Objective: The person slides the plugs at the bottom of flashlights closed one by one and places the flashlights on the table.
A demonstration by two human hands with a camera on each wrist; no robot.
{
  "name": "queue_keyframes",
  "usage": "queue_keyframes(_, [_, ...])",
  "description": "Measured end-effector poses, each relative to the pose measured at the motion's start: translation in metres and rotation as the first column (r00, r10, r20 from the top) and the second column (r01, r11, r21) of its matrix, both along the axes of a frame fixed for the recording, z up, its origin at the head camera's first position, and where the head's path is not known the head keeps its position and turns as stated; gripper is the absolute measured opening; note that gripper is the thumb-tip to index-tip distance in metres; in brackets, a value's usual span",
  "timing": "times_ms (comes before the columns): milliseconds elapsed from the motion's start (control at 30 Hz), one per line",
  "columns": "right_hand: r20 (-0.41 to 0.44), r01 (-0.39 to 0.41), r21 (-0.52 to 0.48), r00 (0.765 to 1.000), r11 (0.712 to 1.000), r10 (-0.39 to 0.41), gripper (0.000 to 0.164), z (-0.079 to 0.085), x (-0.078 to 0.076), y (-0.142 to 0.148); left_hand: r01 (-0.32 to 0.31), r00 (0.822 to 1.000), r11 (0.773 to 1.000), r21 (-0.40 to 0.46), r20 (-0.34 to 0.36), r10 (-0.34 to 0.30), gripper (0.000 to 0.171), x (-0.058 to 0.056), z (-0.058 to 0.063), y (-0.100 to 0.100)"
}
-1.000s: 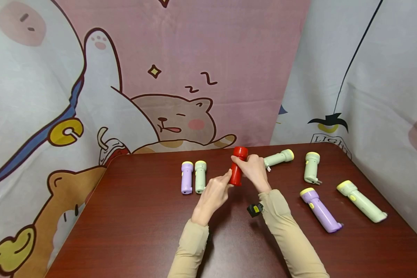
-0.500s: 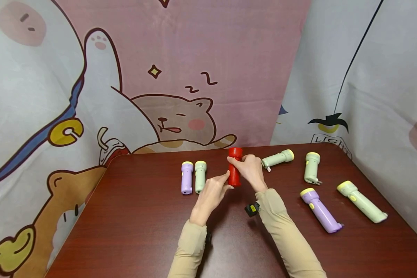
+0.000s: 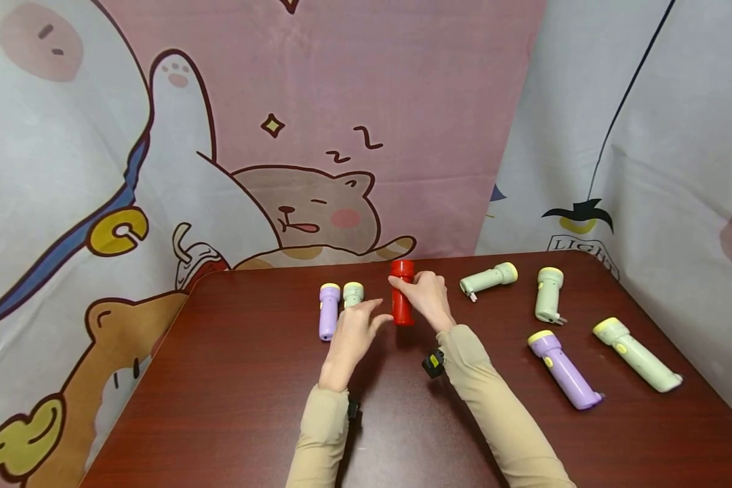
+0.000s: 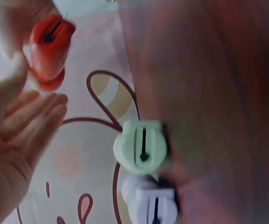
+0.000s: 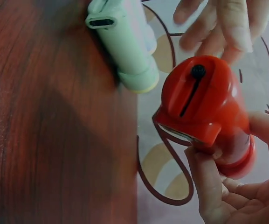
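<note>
My right hand (image 3: 428, 296) grips a red flashlight (image 3: 402, 308) between thumb and fingers at the far middle of the table. The right wrist view shows its red end (image 5: 204, 102) with a black knob in a slot, held from below by curled fingers (image 5: 206, 182). Just left of it, my left hand (image 3: 355, 330) is spread, thumb and fingers apart, holding nothing. It partly covers a pale green flashlight (image 3: 353, 292), which lies beside a purple flashlight (image 3: 328, 312). The left wrist view shows the ends of the green flashlight (image 4: 141, 147) and the purple one (image 4: 153, 205).
Toward the right of the dark wooden table (image 3: 238, 407) lie a tilted green flashlight (image 3: 489, 278), another green flashlight (image 3: 548, 295), a purple flashlight (image 3: 564, 371) and a green flashlight (image 3: 637, 356). A printed cartoon cloth (image 3: 439, 135) hangs behind the table's far edge.
The red flashlight has moved left with my right hand. My left hand has let go of it and drawn away left, now overlapping the nearby green flashlight in the head view.
</note>
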State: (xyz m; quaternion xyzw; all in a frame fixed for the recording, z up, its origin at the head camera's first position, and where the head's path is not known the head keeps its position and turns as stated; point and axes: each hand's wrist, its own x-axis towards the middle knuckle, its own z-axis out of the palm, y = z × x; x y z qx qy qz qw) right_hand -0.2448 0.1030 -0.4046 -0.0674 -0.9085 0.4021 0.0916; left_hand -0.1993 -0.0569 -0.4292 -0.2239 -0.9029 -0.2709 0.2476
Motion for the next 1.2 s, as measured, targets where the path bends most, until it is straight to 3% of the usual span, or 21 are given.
queue_keyframes(67, [0.002,-0.002,0.004,1.0,1.0,0.002,0.052,-0.003,-0.003,-0.002,-0.106,0.994,0.994,0.008,0.009,0.106,0.029,-0.003,0.001,-0.005])
queue_keyframes(167, [0.005,-0.011,0.004,1.0,1.0,0.011,0.051,-0.006,-0.007,-0.005,-0.262,0.964,0.965,0.015,0.057,0.261,0.023,-0.008,0.002,-0.012])
queue_keyframes(300, [0.018,-0.033,0.016,0.999,0.999,0.033,0.05,-0.009,-0.011,-0.012,-0.368,0.918,0.93,-0.014,0.149,0.366,0.026,-0.014,-0.001,-0.017])
queue_keyframes(433, [0.034,-0.059,0.038,0.998,0.998,0.058,0.051,-0.014,-0.015,-0.021,-0.383,0.901,0.921,-0.07,0.193,0.39,0.022,-0.021,-0.007,-0.018])
queue_keyframes(667, [0.075,-0.081,0.065,0.994,0.995,0.076,0.049,-0.025,-0.021,-0.036,-0.41,0.888,0.894,-0.183,0.145,0.437,0.014,-0.026,-0.014,-0.015])
queue_keyframes(1000, [0.155,-0.082,0.045,0.985,0.996,0.074,0.046,-0.037,-0.028,-0.046,-0.447,0.86,0.876,-0.18,0.185,0.476,0.019,-0.03,-0.014,-0.011])
queue_keyframes(1200, [0.18,-0.074,0.061,0.982,0.995,0.062,0.046,-0.042,-0.029,-0.049,-0.46,0.856,0.876,-0.146,0.188,0.481,0.018,-0.028,-0.014,-0.008])
